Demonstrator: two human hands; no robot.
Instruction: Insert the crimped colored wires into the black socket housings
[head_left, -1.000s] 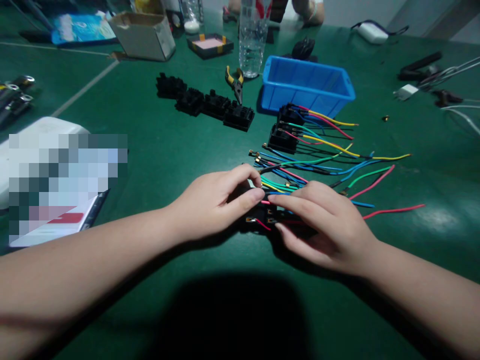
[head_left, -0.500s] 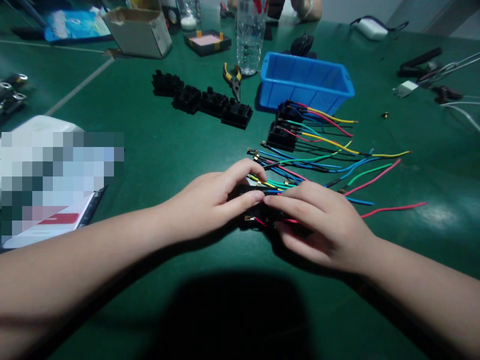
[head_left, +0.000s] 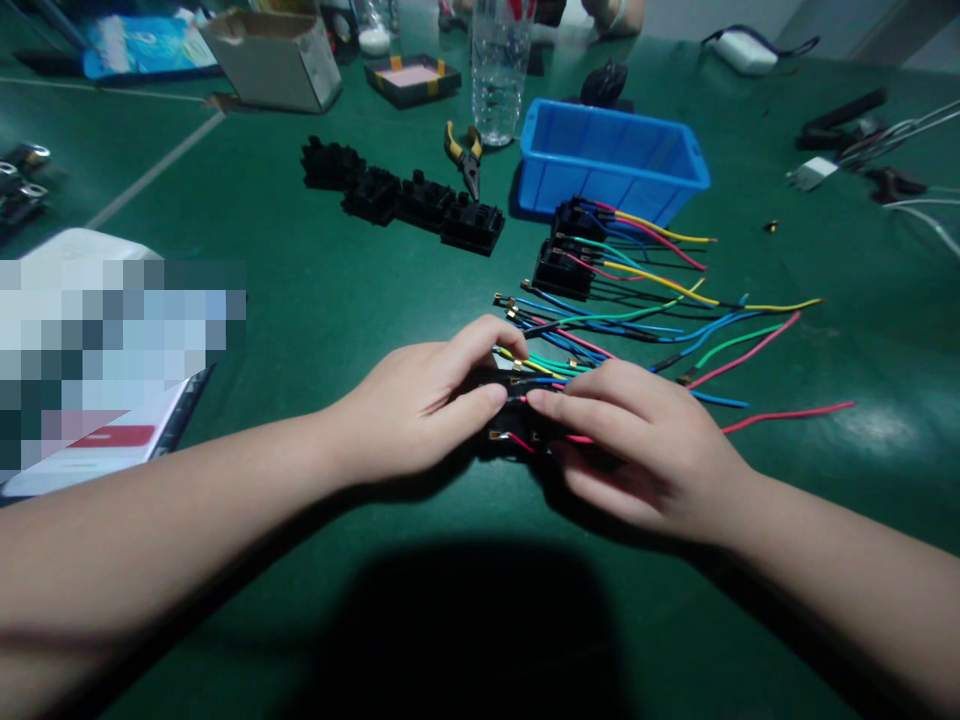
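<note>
My left hand [head_left: 439,395] is closed around the left side of a black plastic socket housing [head_left: 517,420], its thumb near the top face and its index finger curled over the far edge. My right hand [head_left: 637,430] pinches a short red wire [head_left: 523,399] at the housing, fingertips close to my left thumb. Metal terminals show on the housing, with a blue wire and another red one leading off it under my right hand. Just beyond my hands lies a loose bunch of coloured wires [head_left: 600,325] with brass terminals at their ends.
Two wired black housings [head_left: 562,268] sit before a blue bin [head_left: 615,180]. Several unwired black housings [head_left: 424,200] form a row, with yellow-handled pliers [head_left: 465,160] behind. A clear bottle [head_left: 496,80], a cardboard box [head_left: 274,65] and a partly blurred-out device [head_left: 97,400] stand around.
My left thumb has drawn back slightly to the left, uncovering the red wire and terminals on the housing. My right hand has barely moved.
</note>
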